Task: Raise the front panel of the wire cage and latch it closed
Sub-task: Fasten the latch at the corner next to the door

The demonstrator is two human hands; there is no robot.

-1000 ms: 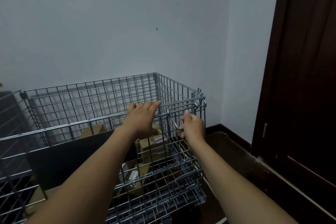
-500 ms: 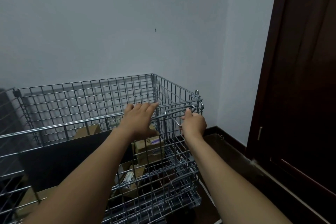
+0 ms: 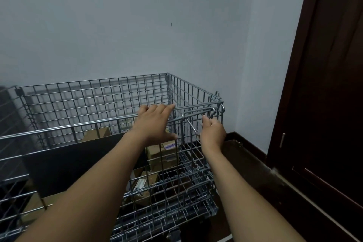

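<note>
At the corner by the dark wooden door, the silver wire cage has its hinged front panel up, nearly flush with the top rail. The left hand lies open and flat on that rail, steadying it. The right hand is curled around the bent wire latch handle. Latching looks to be the step underway; next, the handle's hook must seat at the corner post.
</note>
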